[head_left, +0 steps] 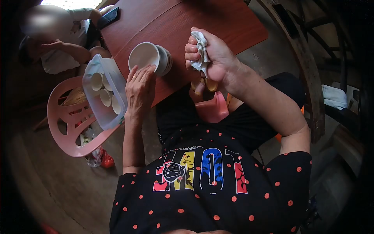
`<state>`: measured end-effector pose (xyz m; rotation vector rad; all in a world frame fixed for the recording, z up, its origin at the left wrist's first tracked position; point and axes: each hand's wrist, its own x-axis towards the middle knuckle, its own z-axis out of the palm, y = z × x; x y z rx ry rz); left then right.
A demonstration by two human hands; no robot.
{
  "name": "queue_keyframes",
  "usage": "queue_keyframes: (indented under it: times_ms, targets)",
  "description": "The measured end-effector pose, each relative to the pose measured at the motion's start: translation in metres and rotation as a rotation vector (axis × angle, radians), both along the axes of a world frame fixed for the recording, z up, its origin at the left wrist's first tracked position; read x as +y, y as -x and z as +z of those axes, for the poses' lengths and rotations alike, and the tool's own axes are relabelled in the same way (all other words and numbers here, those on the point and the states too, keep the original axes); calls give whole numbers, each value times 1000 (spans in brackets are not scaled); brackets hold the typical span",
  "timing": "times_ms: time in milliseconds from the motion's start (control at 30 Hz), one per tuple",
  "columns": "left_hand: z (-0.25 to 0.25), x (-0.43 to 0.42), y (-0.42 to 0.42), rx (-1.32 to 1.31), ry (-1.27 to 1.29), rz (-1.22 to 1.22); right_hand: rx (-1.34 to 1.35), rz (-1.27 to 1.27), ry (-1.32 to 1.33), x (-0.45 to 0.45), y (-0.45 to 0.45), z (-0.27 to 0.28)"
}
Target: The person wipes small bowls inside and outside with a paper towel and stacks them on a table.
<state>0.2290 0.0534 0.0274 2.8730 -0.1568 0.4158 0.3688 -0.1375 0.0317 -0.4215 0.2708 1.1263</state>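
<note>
My left hand [140,87] rests at the near side of a stack of white bowls [165,58] on the table. Its fingers are stretched out against the rim of the top bowl [144,54], whose opening faces up. Whether they press on it or only touch it, I cannot tell. Raised over the table's near edge, my right hand [214,54] is closed around a crumpled white cloth [200,52]. Part of the cloth sticks out between fingers and palm.
The reddish-brown table [187,19] stands ahead. A clear plastic bin [117,84] holding several cups [105,97] sits on a pink chair [58,117] at left. Another person [74,50] sits beyond it, near a phone [109,17]. Wooden furniture [311,78] stands at right.
</note>
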Motion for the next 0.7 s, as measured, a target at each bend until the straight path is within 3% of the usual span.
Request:
queue_keyframes:
  times_ms: [267, 367, 433, 467, 533, 567, 633, 700]
  targets:
    - [-5, 2, -2, 44, -111, -63, 14, -1, 13, -2, -4, -9]
    - [-5, 2, -1, 43, -127, -57, 19, 46, -108, 0, -8, -18]
    - [-5, 7, 1, 144, -201, -77, -92, -39, 230, 7, -6, -12]
    - [-3, 6, 2, 136, -200, -73, -97, 0, 187, 8, -9, -22]
    - [7, -3, 6, 37, -23, 17, -234, -6, 268, 20, -11, -39]
    - [3, 2, 11, 9, 87, 59, -438, 41, 323, 22, -14, -51]
    - [-7, -1, 17, -171, 526, 316, -736, 226, 471, 29, -20, -70]
    - [-44, 11, 19, -159, 1242, 576, -826, 354, 622, 39, -14, -83]
